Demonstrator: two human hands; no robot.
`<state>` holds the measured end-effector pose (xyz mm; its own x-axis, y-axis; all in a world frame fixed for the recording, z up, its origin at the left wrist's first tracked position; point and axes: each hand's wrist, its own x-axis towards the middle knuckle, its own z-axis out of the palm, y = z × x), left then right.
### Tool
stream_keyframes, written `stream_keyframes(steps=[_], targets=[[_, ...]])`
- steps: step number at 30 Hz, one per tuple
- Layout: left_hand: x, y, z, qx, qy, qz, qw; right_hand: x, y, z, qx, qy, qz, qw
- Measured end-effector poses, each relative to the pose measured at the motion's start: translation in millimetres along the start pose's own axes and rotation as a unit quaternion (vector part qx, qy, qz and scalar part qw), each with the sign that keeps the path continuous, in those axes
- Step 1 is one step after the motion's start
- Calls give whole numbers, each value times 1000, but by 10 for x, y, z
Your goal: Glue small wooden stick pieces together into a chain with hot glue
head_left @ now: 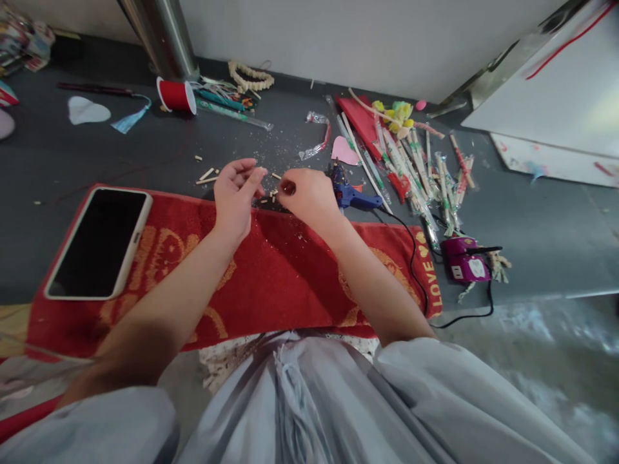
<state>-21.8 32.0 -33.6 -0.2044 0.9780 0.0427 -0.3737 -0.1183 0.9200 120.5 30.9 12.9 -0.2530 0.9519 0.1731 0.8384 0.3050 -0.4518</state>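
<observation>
My left hand (238, 194) is above the far edge of the red towel (290, 270), thumb and fingertips pinched together. Whatever is between them is too small to name. Just to its right, my right hand (309, 196) has its fingers curled into a pinch, and its fingertips are hidden from me. Between and below both hands lie short pieces of pale stick (265, 200). More cut stick pieces (207, 175) sit left of my left hand. A blue glue gun (355, 195) rests right beside my right hand, partly behind it.
A phone (100, 241) lies on the towel's left end. Wrapped sticks (411, 164) and a pink paper heart (345, 151) are at the right, a purple box (465, 260) with a black cord nearer me. A red ribbon spool (175, 96) stands at the back left.
</observation>
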Motion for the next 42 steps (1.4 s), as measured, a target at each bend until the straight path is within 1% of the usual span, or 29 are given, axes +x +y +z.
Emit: stream_keyframes(steps=[2,4,6,8,10,13,16,20,25,29,34,38,42], targets=[[-35,35,27,-12,-20,-11,1000,-71,71,-36,122,41,3,992],[-80,73,65,-29,-45,-35,998,-155,147,-48,246,75,-3,966],[-129,114,109,-47,-70,-65,994,-227,212,-36,334,98,-13,937],[-177,154,146,-62,-97,-102,988,-272,261,-11,390,114,-28,913],[-214,185,171,-70,-117,-133,982,-291,296,14,420,135,-53,896],[-246,210,190,-68,-136,-168,974,-294,330,44,427,159,-92,885],[-257,213,198,-56,-136,-179,973,-298,355,79,428,140,-95,888],[-262,209,201,-45,-137,-180,973,-309,374,131,453,111,-91,880],[-270,212,202,-53,-140,-189,971,-314,386,147,430,85,-79,895],[-269,212,200,-43,-128,-179,975,-322,380,100,402,97,-79,907],[-251,189,177,-22,-116,-169,978,-351,356,6,322,133,-111,931],[-238,162,162,-19,-120,-167,978,-364,350,-20,255,132,-119,951],[-236,144,154,-27,-131,-163,978,-371,354,-13,238,127,-120,955]])
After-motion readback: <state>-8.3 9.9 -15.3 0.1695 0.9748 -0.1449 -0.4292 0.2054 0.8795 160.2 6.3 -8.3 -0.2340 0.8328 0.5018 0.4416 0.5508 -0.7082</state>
